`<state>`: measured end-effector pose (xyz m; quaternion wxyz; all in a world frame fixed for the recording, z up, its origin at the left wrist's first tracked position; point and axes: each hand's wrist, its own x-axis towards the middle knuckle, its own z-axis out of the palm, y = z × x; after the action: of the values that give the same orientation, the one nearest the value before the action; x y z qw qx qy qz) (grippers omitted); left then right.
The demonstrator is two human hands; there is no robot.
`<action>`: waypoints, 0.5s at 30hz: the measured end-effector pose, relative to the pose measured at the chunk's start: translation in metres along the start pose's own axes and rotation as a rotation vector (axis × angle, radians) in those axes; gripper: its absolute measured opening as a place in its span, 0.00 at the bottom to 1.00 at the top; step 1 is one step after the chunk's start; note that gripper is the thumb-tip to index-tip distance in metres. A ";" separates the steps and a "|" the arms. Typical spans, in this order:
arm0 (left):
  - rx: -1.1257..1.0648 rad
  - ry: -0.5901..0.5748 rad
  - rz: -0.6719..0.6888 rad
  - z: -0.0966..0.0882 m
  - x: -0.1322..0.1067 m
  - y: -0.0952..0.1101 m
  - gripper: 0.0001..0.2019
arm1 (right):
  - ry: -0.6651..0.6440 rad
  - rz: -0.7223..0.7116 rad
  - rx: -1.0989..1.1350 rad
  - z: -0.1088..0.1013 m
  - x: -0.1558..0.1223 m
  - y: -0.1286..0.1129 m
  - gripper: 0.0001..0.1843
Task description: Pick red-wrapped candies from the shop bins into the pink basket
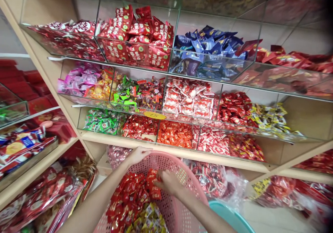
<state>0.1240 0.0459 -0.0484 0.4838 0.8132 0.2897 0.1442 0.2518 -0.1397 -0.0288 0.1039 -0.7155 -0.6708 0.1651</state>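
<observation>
A pink perforated plastic basket point(187, 174) stands in front of the shelves, with red wrapped candies point(127, 194) and yellow-and-white wrapped candies point(149, 219) inside. At its far rim, my left hand point(139, 155) is closed on the edge, fingers pointing right; their tips are only partly visible. Inside the basket, my right hand point(168, 181) has curled fingers against a cluster of orange-red candy packets point(153, 184). Similar orange-red packets point(175, 134) fill a bottom-row compartment just above the basket.
Glass-fronted shelves hold several candy kinds, including blue packets point(208, 45) and green ones point(101, 122). A yellow oval label point(154, 115) reads 15. The wooden shelf edge point(208, 158) runs behind the basket. A teal basket point(229, 215) and bagged candies point(210, 177) are at right.
</observation>
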 end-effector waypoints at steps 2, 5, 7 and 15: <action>0.003 0.003 0.007 0.000 0.000 0.002 0.26 | 0.086 -0.017 0.018 -0.033 0.008 0.002 0.12; -0.003 0.002 0.023 -0.001 -0.001 0.004 0.26 | 0.282 0.052 0.053 -0.082 0.027 0.013 0.12; -0.038 -0.006 0.008 -0.001 -0.001 0.003 0.26 | 0.384 0.209 0.001 -0.104 0.042 0.025 0.13; -0.075 0.006 -0.053 0.001 0.001 -0.006 0.28 | 0.312 0.556 -0.108 -0.116 0.084 0.037 0.22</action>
<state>0.1231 0.0477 -0.0544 0.5168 0.7860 0.3070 0.1444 0.3334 -0.0510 0.0563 0.1184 -0.8924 -0.4336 0.0393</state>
